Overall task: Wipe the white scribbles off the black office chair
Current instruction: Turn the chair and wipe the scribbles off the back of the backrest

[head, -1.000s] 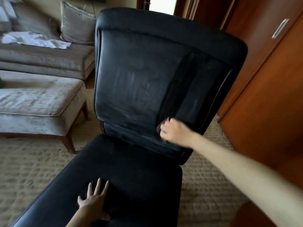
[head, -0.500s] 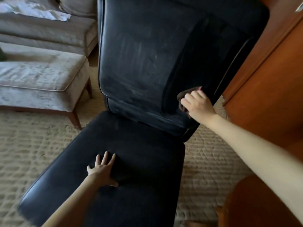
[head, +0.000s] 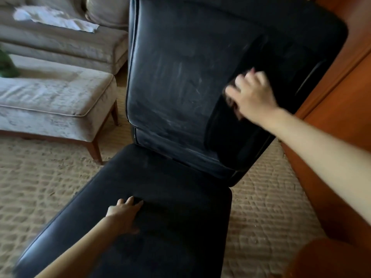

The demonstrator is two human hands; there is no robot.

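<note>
The black office chair (head: 160,47) fills the middle of the view, backrest upright and seat toward me. Faint white smears (head: 180,81) cover the left and middle of the backrest; a darker band runs down its right side. My right hand (head: 253,95) presses a dark brownish cloth (head: 232,101) flat against the backrest at mid-height on the right, and most of the cloth is hidden under the hand. My left hand (head: 124,213) rests palm down on the seat with fingers together, holding nothing.
A beige ottoman (head: 52,97) with wooden legs stands to the left, with a beige sofa (head: 66,43) behind it carrying a white cloth (head: 56,17). Wooden cabinet panels (head: 341,97) rise close on the right. A rounded wooden piece (head: 331,259) sits bottom right. Woven carpet (head: 40,187) covers the floor.
My right hand with the cloth has moved up and right along the backrest's right side. My left hand stayed on the seat, fingers drawn closer together. The view has tilted down.
</note>
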